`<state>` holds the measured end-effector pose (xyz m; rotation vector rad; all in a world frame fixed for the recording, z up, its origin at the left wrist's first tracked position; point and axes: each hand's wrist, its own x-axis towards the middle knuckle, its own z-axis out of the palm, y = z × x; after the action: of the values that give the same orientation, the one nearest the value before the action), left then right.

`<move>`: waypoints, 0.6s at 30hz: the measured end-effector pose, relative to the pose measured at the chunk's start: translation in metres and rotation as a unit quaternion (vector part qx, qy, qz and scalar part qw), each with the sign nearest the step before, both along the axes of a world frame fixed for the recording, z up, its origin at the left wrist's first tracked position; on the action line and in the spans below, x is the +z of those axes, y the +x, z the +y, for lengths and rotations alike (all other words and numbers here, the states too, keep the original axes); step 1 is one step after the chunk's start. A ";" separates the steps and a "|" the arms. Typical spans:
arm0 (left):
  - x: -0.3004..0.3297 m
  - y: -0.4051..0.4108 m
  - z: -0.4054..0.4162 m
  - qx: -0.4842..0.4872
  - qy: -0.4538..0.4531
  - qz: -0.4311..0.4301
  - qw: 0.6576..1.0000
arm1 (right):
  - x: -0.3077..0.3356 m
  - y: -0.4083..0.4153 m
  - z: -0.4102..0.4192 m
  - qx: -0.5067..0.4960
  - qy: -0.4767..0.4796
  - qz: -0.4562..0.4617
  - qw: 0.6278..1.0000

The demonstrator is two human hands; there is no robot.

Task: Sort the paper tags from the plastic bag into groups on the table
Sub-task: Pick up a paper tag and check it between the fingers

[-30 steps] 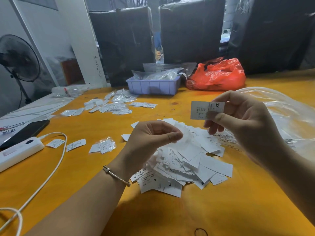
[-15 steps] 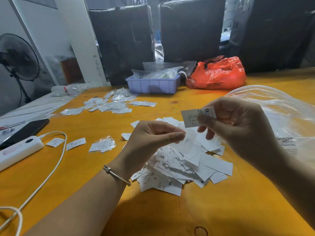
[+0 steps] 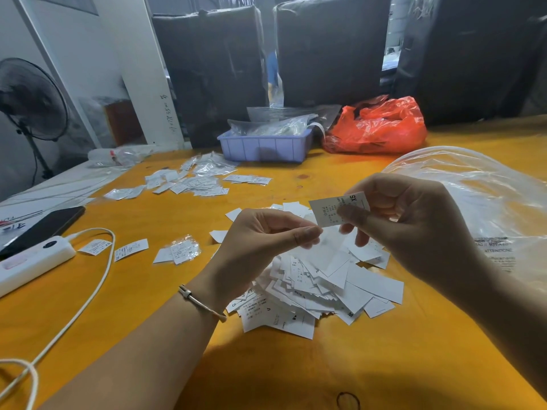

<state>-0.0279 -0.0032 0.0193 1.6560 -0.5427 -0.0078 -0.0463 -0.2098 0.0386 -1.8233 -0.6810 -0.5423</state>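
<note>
A heap of white paper tags point(image 3: 325, 288) lies on the yellow table point(image 3: 296, 365) in front of me. Above it my right hand point(image 3: 414, 226) pinches one tag marked XS point(image 3: 328, 211) between thumb and forefinger. Just left of it, my left hand point(image 3: 260, 244) pinches a small see-through sleeve point(image 3: 324, 250) that hangs over the heap. The big clear plastic bag point(image 3: 473, 187) lies crumpled at the right behind my right hand. Spread tags and packets point(image 3: 192, 182) lie at the back left. Single tags point(image 3: 131, 249) and one small packet point(image 3: 180, 250) lie nearer on the left.
A blue tray point(image 3: 266, 147) with clear bags and a red plastic bag point(image 3: 379, 125) stand at the table's far edge. At the left lie a black phone point(image 3: 44, 226), a white power strip point(image 3: 32, 261) and its cable point(image 3: 97, 279). A fan point(image 3: 29, 99) stands off the table.
My right hand has brought the XS tag down and leftward, close to my left hand's fingertips. The left hand has kept its place over the heap.
</note>
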 end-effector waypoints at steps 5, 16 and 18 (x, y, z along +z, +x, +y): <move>-0.001 0.001 0.001 -0.003 0.000 -0.002 1.000 | 0.001 0.001 -0.001 0.000 0.001 -0.007 1.000; -0.002 0.004 0.002 0.004 -0.034 0.000 0.999 | 0.003 0.001 -0.007 -0.124 -0.046 -0.057 0.990; -0.002 0.004 0.002 0.005 -0.034 -0.006 0.999 | 0.002 0.000 -0.005 -0.094 -0.067 -0.040 0.993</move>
<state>-0.0238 -0.0014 0.0174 1.5926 -0.5374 0.0276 -0.0463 -0.2152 0.0402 -2.0124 -0.6157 -0.7115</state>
